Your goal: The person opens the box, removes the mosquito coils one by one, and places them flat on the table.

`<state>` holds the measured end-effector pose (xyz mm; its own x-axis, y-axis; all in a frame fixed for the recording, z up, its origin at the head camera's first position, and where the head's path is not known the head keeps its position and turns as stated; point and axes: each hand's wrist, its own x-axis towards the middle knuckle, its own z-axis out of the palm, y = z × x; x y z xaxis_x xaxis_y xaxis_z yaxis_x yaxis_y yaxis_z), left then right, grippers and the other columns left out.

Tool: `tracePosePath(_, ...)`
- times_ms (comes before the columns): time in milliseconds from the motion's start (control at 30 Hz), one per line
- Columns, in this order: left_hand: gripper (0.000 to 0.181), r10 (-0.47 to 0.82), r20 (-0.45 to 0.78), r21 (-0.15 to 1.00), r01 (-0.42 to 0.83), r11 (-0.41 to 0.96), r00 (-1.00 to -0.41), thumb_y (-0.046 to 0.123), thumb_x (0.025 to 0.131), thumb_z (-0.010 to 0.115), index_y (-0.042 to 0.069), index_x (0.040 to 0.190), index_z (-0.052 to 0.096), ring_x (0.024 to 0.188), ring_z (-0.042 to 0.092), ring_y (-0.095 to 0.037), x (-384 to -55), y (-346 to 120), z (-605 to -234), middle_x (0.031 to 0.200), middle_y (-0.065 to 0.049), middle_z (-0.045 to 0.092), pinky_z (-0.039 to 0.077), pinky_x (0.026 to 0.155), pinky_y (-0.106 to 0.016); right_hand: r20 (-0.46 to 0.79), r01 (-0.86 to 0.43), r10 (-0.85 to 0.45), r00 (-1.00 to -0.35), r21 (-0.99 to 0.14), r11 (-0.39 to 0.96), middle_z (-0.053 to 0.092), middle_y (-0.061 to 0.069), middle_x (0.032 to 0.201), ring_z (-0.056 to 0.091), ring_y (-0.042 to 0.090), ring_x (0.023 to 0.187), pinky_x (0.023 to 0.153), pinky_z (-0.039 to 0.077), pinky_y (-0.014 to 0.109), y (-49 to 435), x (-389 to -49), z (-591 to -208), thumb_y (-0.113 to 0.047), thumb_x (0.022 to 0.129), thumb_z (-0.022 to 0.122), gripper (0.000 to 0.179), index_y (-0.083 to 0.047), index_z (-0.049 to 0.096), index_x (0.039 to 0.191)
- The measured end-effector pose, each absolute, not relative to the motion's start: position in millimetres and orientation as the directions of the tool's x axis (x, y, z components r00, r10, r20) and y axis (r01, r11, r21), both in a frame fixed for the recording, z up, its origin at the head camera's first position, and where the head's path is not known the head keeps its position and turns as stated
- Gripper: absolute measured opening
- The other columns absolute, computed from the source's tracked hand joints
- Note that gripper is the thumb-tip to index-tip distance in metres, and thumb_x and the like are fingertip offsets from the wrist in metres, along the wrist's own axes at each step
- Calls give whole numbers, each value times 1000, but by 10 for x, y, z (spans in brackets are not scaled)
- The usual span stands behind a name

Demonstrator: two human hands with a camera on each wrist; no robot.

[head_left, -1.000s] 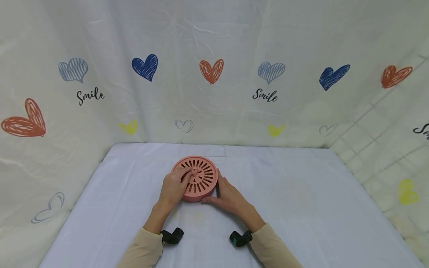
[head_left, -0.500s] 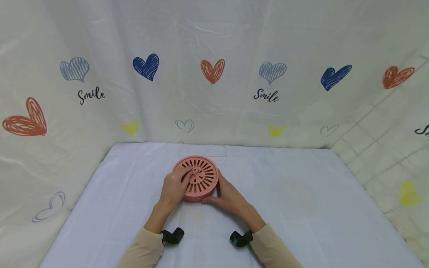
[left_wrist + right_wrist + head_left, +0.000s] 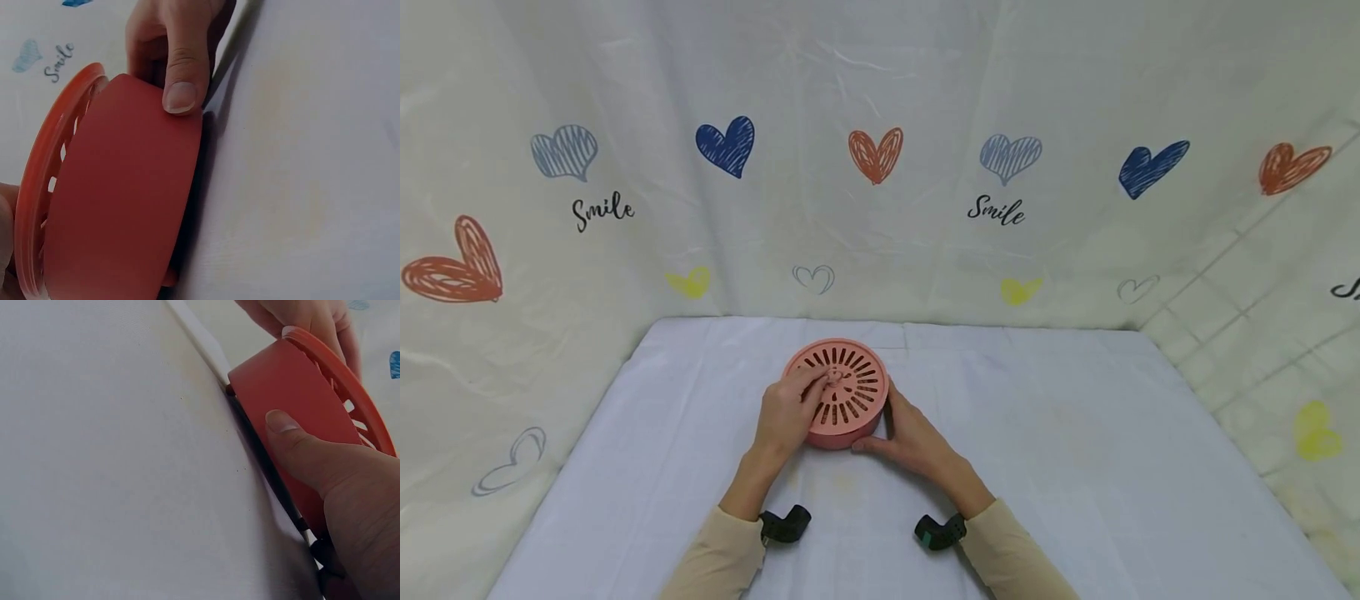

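A round coral-pink box (image 3: 835,442), shaped like a mosquito coil holder, sits on the cloth left of centre. Its slotted lid (image 3: 854,398) is raised a little, and a gap with light through the slots shows beside the box wall (image 3: 119,187) in the left wrist view. The left hand (image 3: 781,418) pinches the small raised grip at the lid's middle. Around the box's right side curls the right hand (image 3: 916,437), with its thumb (image 3: 294,440) pressed against the wall in the right wrist view. The box's inside is hidden.
A white cloth (image 3: 1060,467) covers the table. Behind and at the sides hangs a pale curtain (image 3: 925,250) printed with hearts and "Smile". Black wrist cameras (image 3: 787,525) are strapped near both sleeves.
The left hand has raised the lid slightly off the box, with more of the box wall showing beneath it. The right hand has stayed in place on the box.
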<state>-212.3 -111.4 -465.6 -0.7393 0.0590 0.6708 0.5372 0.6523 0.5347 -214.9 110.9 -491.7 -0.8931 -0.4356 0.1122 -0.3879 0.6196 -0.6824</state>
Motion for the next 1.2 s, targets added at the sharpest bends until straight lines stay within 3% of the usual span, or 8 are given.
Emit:
tracePosePath(400,18,11,686,546,525,653,-728,7,92,71,-1,107,76,96,76,-26,-2132,-1212,-4574,100,-12,78,61,81,-40,64,-348,-413,-908,-664,662,17,12,168,24,25,154,123,30,46,1129,-2149,-4917,-59,78,78,121,-4,9,161)
tracePosePath(1200,17,-161,709,578,435,691,-686,2,88,73,-4,104,75,84,76,-34,-2176,-1699,-4506,97,-20,77,62,71,-45,41,-320,-397,-917,-668,672,21,9,168,25,22,154,123,30,45,1124,-2165,-4930,-65,75,77,125,-7,8,161)
